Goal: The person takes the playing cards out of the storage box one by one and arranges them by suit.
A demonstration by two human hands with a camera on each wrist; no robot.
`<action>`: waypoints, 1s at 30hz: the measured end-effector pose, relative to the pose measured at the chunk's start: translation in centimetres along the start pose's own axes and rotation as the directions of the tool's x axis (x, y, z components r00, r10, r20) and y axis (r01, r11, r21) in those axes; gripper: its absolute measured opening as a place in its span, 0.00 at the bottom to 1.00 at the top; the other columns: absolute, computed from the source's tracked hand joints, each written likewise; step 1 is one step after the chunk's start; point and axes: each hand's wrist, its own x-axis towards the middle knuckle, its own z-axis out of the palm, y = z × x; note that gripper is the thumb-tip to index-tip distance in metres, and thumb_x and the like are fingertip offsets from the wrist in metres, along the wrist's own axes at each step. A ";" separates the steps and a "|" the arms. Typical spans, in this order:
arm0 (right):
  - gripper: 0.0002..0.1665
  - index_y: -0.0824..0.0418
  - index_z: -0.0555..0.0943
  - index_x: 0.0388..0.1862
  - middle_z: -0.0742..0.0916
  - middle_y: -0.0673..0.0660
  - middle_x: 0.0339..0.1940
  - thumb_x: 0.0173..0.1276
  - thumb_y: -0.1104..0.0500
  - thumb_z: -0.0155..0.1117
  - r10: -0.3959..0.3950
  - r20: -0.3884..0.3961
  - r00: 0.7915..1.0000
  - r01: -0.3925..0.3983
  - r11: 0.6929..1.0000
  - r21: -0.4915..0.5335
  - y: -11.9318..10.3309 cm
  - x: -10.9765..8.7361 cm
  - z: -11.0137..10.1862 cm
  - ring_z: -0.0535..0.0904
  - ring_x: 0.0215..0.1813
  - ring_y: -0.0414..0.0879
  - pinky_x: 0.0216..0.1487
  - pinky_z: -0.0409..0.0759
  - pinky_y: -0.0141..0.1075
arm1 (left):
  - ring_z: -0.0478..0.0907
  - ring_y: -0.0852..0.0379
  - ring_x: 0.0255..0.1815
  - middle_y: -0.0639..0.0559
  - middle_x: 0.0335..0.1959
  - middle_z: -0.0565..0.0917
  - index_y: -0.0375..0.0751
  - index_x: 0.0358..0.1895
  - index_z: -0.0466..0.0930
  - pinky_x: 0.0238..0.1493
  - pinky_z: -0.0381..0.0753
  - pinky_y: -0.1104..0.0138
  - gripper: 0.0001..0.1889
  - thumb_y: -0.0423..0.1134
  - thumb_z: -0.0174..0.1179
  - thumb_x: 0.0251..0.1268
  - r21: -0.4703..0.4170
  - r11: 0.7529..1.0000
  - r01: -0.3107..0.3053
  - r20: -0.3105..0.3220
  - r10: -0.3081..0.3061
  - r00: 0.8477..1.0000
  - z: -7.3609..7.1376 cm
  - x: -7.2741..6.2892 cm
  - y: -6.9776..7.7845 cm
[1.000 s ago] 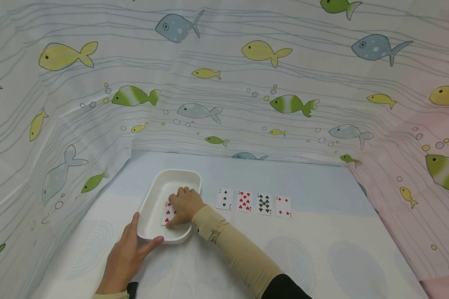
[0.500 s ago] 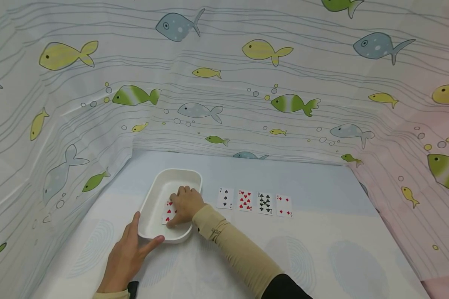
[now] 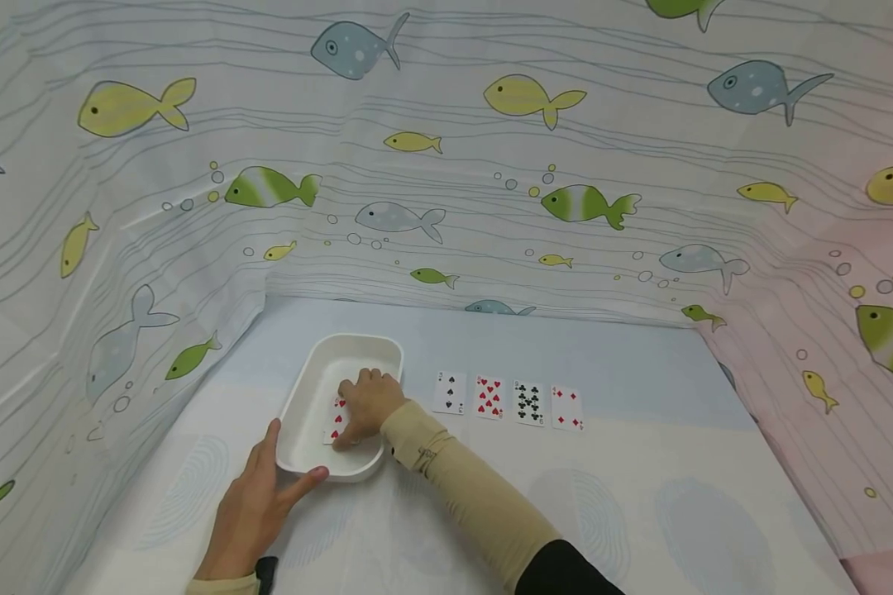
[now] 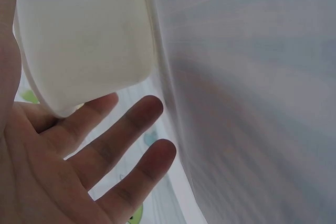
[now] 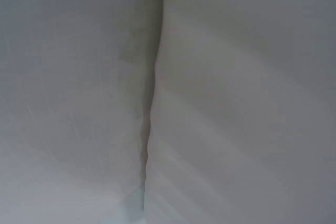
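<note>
A white rectangular tray [image 3: 305, 388] stands on the table, left of the middle in the head view. My left hand [image 3: 249, 504] rests against its near left corner, fingers spread and fairly straight, the thumb at the near rim. The left wrist view shows this hand [image 4: 68, 161] beside the tray's pale outer wall [image 4: 89, 30]. My right hand [image 3: 368, 405] is inside the tray, fingers bent, holding a playing card with red hearts [image 3: 336, 426] between fingertips at the far end and thumb at the near end. Most of that card is covered. The right wrist view shows no hand.
Right of the tray several playing cards lie face up in a row: a three of spades [image 3: 450, 393], a hearts card [image 3: 489, 398], a clubs card [image 3: 528, 403] and a four of diamonds [image 3: 567, 409]. Fish-printed cloth walls [image 3: 446, 182] surround the table [image 3: 506, 496].
</note>
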 end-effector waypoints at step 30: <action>0.55 0.45 0.74 0.68 0.75 0.49 0.55 0.44 0.21 0.73 -0.067 -0.118 0.991 0.069 0.997 0.017 0.5 -0.5 0.1 0.69 0.54 0.42 0.56 0.73 0.33 | 0.69 0.24 0.64 0.28 0.73 0.62 0.37 0.82 0.39 0.58 0.70 0.33 0.62 0.71 0.63 0.59 -0.004 1.000 -0.016 -0.015 0.016 1.000 -0.1 0.0 0.0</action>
